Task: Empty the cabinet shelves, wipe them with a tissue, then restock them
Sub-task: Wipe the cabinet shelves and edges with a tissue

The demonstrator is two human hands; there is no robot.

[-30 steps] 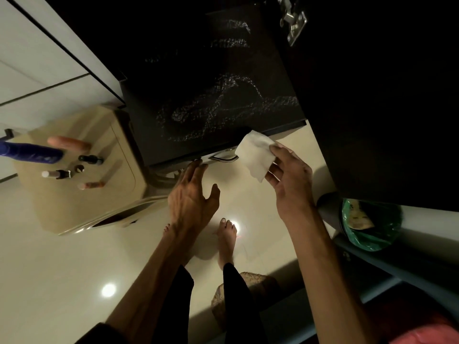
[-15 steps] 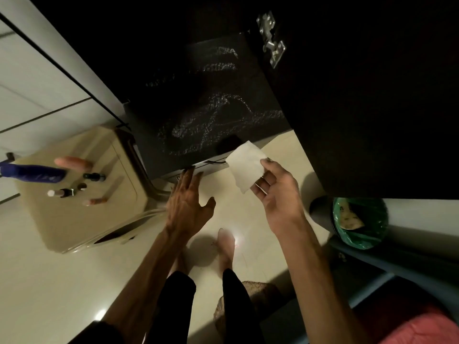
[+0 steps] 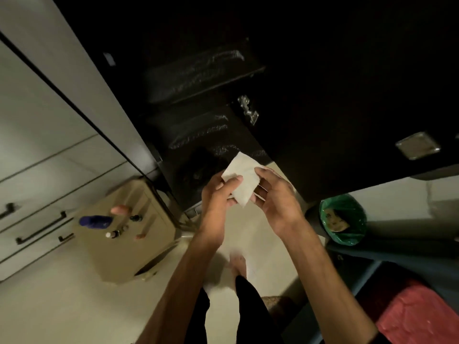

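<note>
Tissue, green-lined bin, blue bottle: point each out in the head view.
tissue (image 3: 244, 181), head view, middle of the sheet between both hands
green-lined bin (image 3: 357, 237), head view, green liner at the rim
blue bottle (image 3: 95, 222), head view, middle of the body

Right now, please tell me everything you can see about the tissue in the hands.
The tissue is a white, soft-looking paper sheet, folded to a flat rough rectangle and lightly creased. It is held tilted in the air, in front of the dark open cabinet's lower shelf. The left hand pinches its left edge with the thumb on top; the right hand grips its right edge. Nothing else touches it.
</note>
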